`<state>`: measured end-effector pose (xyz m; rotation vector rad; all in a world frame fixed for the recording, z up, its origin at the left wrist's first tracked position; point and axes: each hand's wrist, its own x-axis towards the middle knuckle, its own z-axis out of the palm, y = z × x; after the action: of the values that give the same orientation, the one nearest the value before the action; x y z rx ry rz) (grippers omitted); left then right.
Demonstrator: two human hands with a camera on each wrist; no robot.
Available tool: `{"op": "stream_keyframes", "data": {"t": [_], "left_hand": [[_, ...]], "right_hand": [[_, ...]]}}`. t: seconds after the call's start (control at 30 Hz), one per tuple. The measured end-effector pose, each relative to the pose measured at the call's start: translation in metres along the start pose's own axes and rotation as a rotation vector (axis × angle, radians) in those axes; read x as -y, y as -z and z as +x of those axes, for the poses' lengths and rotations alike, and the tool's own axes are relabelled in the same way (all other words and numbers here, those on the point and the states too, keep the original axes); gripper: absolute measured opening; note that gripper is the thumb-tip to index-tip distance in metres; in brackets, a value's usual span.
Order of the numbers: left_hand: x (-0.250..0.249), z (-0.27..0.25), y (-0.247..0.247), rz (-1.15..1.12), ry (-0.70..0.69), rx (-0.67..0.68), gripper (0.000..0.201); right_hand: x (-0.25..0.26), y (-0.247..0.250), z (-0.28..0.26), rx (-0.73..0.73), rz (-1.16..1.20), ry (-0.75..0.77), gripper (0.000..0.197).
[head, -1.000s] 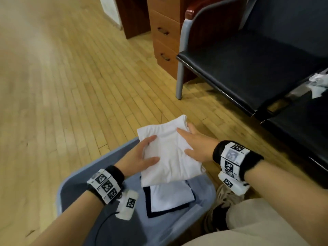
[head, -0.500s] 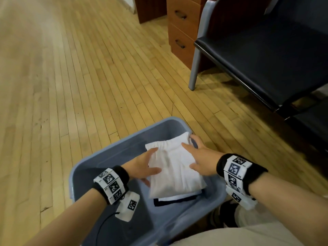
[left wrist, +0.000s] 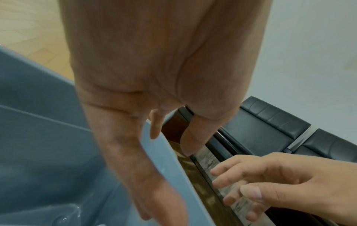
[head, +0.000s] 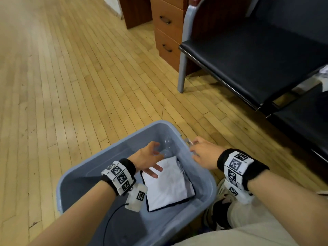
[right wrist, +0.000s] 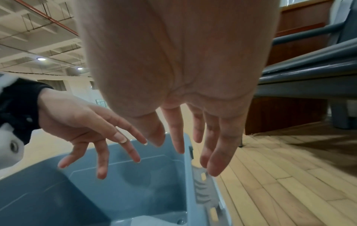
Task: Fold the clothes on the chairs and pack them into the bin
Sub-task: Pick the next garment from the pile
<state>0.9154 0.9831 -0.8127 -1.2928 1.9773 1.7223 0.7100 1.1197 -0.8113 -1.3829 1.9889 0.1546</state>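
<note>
Fingers [right wrist: 174, 131] spread and relaxed on the right hand [head: 204, 154], holding nothing, poised over the bin's far right rim. Left hand [head: 148, 158] equally loose, fingers splayed, hovering above the folded white garment [head: 166, 185]. Garment lying flat inside the blue-grey bin [head: 74, 174], stacked on a dark-edged piece. Bin set on the wooden floor [head: 71, 77], near 2 black chairs [head: 257, 55] at right. Crumpled white cloth [head: 324, 73] at frame's edge.

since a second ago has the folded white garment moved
Yes. The folded white garment has gone down from above the blue bin's rim to lie inside it on a dark-edged piece; both hands have let go.
</note>
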Motion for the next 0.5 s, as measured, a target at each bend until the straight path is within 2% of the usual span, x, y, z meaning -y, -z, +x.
{"op": "stream_keyframes", "data": {"t": [0.17,0.33,0.4,0.5], "left_hand": [[-0.047,0.008,-0.021,-0.02,-0.066,0.021,0.046],[-0.113,0.021,-0.039,0.03,-0.172,0.089,0.039],[-0.146,0.025,-0.049,0.052,-0.218,0.116,0.036],[-0.199,0.027,-0.074,0.054,-0.288,0.163,0.032]], "right_hand": [[-0.012,0.04,-0.021,-0.111,0.005,-0.012,0.036],[-0.051,0.11,-0.069,-0.244,0.124,-0.013,0.038],[-0.077,0.14,-0.097,-0.351,0.258,-0.034,0.035],[-0.127,0.17,-0.146,-0.482,0.646,-0.052,0.027]]}}
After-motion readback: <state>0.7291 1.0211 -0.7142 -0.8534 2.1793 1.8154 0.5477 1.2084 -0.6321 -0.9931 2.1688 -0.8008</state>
